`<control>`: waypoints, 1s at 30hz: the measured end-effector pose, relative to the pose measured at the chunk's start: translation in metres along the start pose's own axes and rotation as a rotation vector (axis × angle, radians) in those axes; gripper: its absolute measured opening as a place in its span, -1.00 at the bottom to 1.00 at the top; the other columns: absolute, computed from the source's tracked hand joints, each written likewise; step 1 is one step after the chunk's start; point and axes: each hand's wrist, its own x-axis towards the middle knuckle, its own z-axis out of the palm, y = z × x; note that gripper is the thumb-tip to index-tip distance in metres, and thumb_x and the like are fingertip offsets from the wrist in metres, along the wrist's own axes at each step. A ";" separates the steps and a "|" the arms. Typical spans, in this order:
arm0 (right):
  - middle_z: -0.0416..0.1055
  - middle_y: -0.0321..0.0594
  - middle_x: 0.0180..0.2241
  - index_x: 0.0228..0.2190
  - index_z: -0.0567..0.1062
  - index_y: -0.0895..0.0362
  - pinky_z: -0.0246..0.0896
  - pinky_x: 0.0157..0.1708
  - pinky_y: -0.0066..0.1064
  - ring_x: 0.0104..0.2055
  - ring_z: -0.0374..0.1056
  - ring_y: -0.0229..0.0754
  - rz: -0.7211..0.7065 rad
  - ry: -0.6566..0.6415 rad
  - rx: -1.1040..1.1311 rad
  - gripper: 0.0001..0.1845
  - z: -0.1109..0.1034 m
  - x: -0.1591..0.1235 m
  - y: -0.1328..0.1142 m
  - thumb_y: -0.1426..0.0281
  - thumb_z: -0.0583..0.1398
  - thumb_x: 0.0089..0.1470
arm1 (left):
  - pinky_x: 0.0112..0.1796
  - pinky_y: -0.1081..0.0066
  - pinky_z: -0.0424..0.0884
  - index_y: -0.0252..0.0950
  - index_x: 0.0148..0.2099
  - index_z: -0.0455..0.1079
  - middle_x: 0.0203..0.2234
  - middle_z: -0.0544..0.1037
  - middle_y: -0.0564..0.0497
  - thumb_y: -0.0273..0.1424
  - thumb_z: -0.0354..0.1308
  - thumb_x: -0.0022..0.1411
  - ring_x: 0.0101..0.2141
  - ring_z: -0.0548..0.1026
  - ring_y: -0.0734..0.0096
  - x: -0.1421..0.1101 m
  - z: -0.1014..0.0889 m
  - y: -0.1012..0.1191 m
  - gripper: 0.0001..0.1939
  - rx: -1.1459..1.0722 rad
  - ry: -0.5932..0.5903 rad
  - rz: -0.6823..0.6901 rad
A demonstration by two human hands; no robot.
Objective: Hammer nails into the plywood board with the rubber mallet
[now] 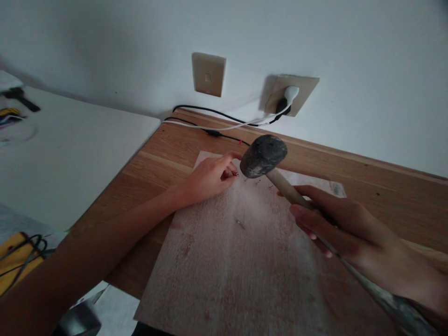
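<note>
A thin reddish plywood board lies on a wooden table. My right hand is wrapped round the wooden handle of a mallet, whose dark rounded head hangs just above the board's far edge. My left hand rests on the board's far left corner. Its fingers are pinched on a small nail right beside the mallet head. Another small nail lies loose on the board nearer to me.
Black and white cables run along the table's back edge to a wall socket. A blank wall plate sits left of it. A white table adjoins on the left. Yellow gear with cords lies at the lower left.
</note>
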 end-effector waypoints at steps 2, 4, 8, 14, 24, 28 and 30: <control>0.44 -0.32 -0.52 -0.02 0.56 0.05 0.22 -0.64 -0.36 -0.57 0.34 -0.17 -0.007 0.030 -0.047 -0.47 0.003 0.005 0.000 -0.11 0.17 0.30 | -0.17 0.42 0.55 -0.30 0.19 0.36 -0.23 0.71 0.01 -0.54 0.28 0.30 -0.27 0.66 0.41 0.000 0.000 0.001 -0.57 -0.013 -0.008 -0.021; 0.46 -0.29 -0.49 -0.04 0.55 0.04 0.21 -0.64 -0.34 -0.56 0.34 -0.16 -0.021 0.067 -0.079 -0.48 0.006 0.005 0.000 -0.11 0.17 0.29 | -0.16 0.41 0.56 -0.29 0.21 0.35 -0.22 0.71 0.00 -0.53 0.27 0.30 -0.26 0.67 0.40 0.000 0.000 0.001 -0.54 -0.030 -0.015 -0.034; 0.40 -0.34 -0.55 -0.15 0.52 0.03 0.18 -0.63 -0.35 -0.59 0.33 -0.19 -0.066 0.055 -0.087 -0.56 0.010 0.005 -0.002 -0.07 0.15 0.33 | -0.18 0.43 0.55 -0.29 0.24 0.34 -0.22 0.71 0.01 -0.53 0.26 0.30 -0.27 0.66 0.41 0.000 -0.001 0.002 -0.52 -0.067 -0.011 -0.048; 0.29 -0.43 -0.63 -0.25 0.47 0.01 0.09 -0.65 -0.36 -0.64 0.31 -0.23 -0.105 -0.066 -0.098 -0.64 0.011 0.011 -0.002 0.03 0.10 0.41 | -0.24 0.49 0.52 -0.29 0.23 0.35 -0.20 0.69 0.02 -0.55 0.24 0.29 -0.30 0.64 0.45 0.000 -0.002 0.003 -0.52 -0.076 0.003 -0.016; 0.26 -0.45 -0.66 -0.29 0.47 0.00 0.03 -0.63 -0.35 -0.63 0.30 -0.24 -0.159 -0.047 -0.094 -0.63 0.013 0.011 0.002 0.04 0.08 0.43 | -0.25 0.48 0.52 -0.31 0.15 0.42 -0.27 0.67 0.05 -0.57 0.31 0.21 -0.31 0.62 0.44 0.003 -0.001 -0.002 -0.55 -0.019 0.050 0.018; 0.29 -0.41 -0.60 -0.24 0.47 0.03 0.08 -0.63 -0.35 -0.60 0.32 -0.21 -0.115 -0.075 -0.097 -0.62 0.011 0.011 -0.005 0.02 0.07 0.41 | -0.23 0.46 0.53 -0.30 0.16 0.41 -0.25 0.68 0.03 -0.56 0.29 0.26 -0.29 0.63 0.42 0.002 -0.001 -0.002 -0.58 -0.031 0.052 0.021; 0.32 -0.39 -0.58 -0.22 0.47 0.04 0.12 -0.63 -0.34 -0.59 0.33 -0.21 -0.110 -0.051 -0.097 -0.62 0.010 0.009 -0.010 0.02 0.09 0.39 | -0.23 0.46 0.53 -0.30 0.14 0.41 -0.25 0.68 0.03 -0.54 0.29 0.27 -0.29 0.64 0.41 0.001 -0.001 -0.001 -0.60 -0.031 0.041 0.024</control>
